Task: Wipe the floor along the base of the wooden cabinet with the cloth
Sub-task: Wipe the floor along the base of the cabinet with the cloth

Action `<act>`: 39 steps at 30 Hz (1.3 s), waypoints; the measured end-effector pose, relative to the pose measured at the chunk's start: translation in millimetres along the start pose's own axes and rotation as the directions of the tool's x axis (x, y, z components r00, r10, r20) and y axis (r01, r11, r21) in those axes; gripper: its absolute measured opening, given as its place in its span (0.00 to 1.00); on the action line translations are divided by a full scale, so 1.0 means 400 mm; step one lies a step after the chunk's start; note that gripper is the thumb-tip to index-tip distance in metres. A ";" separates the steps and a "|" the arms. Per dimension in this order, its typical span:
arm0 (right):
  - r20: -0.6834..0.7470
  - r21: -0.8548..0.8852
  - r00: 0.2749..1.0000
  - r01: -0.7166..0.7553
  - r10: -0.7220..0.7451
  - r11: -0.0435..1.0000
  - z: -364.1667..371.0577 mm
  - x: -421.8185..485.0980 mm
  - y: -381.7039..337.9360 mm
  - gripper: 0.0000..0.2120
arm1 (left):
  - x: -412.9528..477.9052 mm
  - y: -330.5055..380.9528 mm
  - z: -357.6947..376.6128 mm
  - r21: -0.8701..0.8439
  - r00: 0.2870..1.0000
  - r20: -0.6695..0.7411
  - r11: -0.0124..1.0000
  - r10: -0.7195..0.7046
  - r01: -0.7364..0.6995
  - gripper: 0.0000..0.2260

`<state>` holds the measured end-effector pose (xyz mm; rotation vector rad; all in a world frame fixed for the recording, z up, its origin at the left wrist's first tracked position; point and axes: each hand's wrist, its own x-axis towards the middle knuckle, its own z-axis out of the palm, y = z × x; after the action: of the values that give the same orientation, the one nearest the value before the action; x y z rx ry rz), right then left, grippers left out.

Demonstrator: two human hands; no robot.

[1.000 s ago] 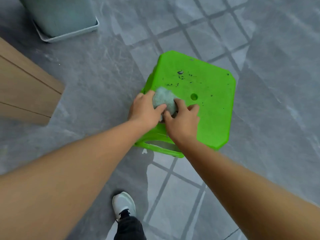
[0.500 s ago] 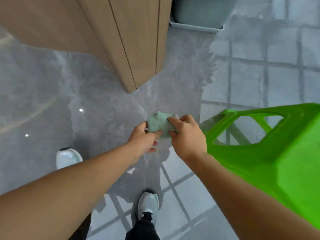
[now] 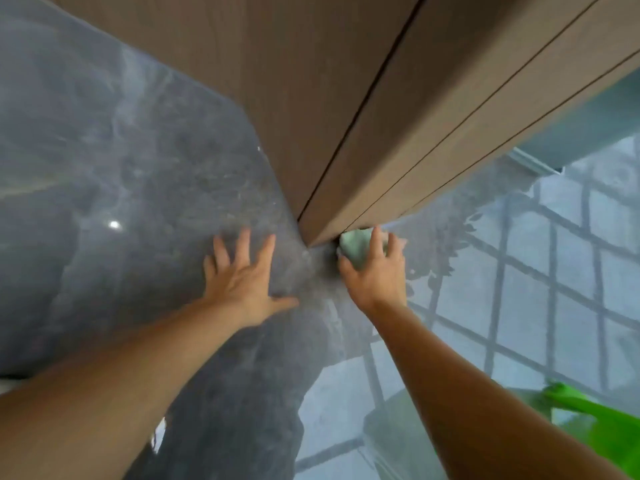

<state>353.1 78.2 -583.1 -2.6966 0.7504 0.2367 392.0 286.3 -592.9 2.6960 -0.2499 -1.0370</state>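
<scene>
Nearest, two bare forearms reach forward from the bottom edge, one from the lower left and one from the lower right. At the far right bottom corner a piece of a bright green stool shows, well apart from both hands.

The floor is glossy grey stone with pale veins on the left; on the right it carries a reflected grid of dark lines.

The left hand lies flat on the floor, palm down, fingers spread wide and the thumb pointing right. It holds nothing. It sits just left of the cabinet corner, apart from the cloth.

The right hand is a little further right, its fingers curled down over a pale green cloth. The cloth is bunched into a wad under the fingers and thumb, and the hand presses it onto the floor. The cloth touches the base of the cabinet on its right face, right beside the near corner.

Beyond the hands, the wooden cabinet rises and fills the top middle of the view. Its near corner meets the floor between the two hands. Thin dark seams run along its right face.

Farthest off, at the right past the cabinet, stands a pale grey-green bin on the floor.
</scene>
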 end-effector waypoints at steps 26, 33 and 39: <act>0.197 0.293 0.912 0.294 -0.359 0.910 0.157 -0.092 -0.052 0.41 | 0.039 -0.050 -0.008 0.146 0.965 0.223 0.983 -0.141 0.110 0.70; 0.061 -0.118 0.991 0.129 -0.122 0.985 0.013 0.182 0.248 0.28 | 0.048 -0.050 -0.004 0.147 0.969 0.213 0.984 -0.129 0.099 0.67; 0.002 -0.109 0.996 -0.094 0.095 0.990 0.042 0.188 0.164 0.30 | 0.050 -0.049 0.001 0.141 0.976 0.177 0.985 -0.128 0.104 0.68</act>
<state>381.3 -4.1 -635.0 -2.7633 0.8887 0.3182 407.7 300.0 -611.5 2.7595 -0.2014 -1.3546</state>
